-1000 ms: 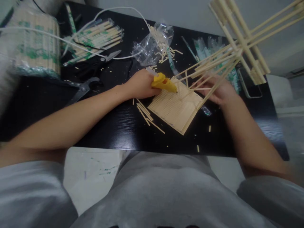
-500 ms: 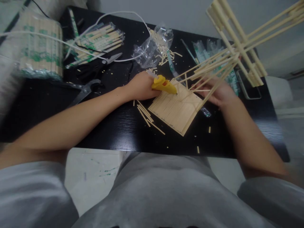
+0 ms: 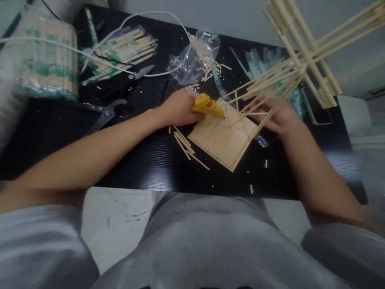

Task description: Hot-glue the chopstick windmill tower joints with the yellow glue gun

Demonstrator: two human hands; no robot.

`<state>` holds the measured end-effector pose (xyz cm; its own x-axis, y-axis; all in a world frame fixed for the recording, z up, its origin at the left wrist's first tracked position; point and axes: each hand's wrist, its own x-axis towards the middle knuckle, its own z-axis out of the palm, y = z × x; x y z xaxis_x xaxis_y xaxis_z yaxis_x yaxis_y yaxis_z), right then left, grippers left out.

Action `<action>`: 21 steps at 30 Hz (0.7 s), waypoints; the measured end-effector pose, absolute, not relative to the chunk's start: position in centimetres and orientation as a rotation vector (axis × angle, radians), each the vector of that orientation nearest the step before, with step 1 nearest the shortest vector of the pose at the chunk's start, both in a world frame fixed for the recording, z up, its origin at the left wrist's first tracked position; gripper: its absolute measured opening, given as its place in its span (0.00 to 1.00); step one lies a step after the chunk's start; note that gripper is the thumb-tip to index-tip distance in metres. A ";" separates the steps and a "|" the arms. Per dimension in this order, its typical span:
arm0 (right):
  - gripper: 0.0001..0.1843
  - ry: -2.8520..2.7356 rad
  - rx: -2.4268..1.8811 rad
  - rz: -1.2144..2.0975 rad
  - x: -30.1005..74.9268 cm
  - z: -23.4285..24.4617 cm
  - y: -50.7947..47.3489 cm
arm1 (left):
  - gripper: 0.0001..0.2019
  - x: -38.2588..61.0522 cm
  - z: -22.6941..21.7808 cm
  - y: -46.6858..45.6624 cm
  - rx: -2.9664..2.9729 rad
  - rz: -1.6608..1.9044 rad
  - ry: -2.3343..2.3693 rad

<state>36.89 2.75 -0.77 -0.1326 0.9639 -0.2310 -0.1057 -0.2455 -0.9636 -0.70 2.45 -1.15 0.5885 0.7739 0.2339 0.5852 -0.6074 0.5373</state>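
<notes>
My left hand [image 3: 177, 108] is closed around a yellow glue gun [image 3: 207, 106], whose nozzle touches the far corner of a flat square panel of bamboo sticks [image 3: 224, 138] lying on the black table [image 3: 144, 160]. My right hand [image 3: 278, 116] grips the lower ends of a tall frame of long bamboo sticks [image 3: 297, 52] that rises from the panel toward the camera. A few loose sticks [image 3: 185, 144] lie just left of the panel.
Scissors [image 3: 132, 76] and pliers [image 3: 105, 114] lie at the back left, beside wrapped chopstick packs [image 3: 123, 48] and a large bundle [image 3: 45, 60]. A white cable [image 3: 150, 16] crosses the table. A clear bag with stick offcuts [image 3: 192, 58] and a phone [image 3: 315, 106] sit further back.
Almost nothing differs; the view shifts slightly, and both hands, the glue gun and the stick frame stay where they were.
</notes>
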 end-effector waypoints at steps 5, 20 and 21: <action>0.14 -1.069 -1.252 1.528 36.6 -0.5 2.6 | 0.12 -0.7 -1.3 2.5 2.434 0.653 1.081; 0.11 -1.017 -1.250 1.548 35.9 0.1 2.1 | 0.16 -1.0 -1.1 2.4 2.394 0.628 1.087; 0.11 -1.020 -1.252 1.548 35.9 0.1 2.1 | 0.16 -1.0 -1.1 2.4 2.396 0.633 1.087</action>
<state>35.86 2.07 0.11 -0.1110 0.9571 -0.2678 -0.1314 -0.2812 -0.9506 -0.99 2.43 -1.13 0.5880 0.7767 0.2259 0.5794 -0.5993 0.5524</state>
